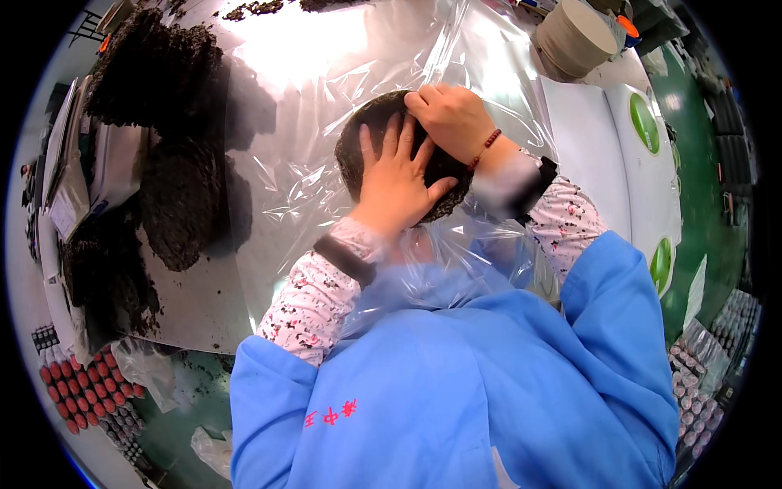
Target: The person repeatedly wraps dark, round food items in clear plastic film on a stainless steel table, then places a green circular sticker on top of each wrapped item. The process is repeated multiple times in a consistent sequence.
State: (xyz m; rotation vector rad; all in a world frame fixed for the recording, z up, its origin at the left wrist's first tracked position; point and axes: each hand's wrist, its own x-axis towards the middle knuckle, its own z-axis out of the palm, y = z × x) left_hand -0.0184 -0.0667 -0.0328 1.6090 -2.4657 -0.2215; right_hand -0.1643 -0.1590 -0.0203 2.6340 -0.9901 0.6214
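A round, dark disc that looks like dried seaweed [350,151] lies on a crinkled sheet of transparent plastic film [293,171] on the table before me. My left hand [397,183] presses flat on the disc, its fingers spread toward the far rim. Over the disc's far right edge, my right hand [450,118] is closed, its thumb and fingers pinched together at the rim. Whatever sits between those fingertips is hidden. Both hands partly cover the disc, and film bunches up between it and my body.
At the left stand a tall stack of dark seaweed discs [155,73] and a lower pile [183,204], beside papers or folders [118,163]. White printed sheets [586,147] lie at the right. A beige round stack [574,37] stands behind them. Red-topped containers [81,387] sit at the lower left.
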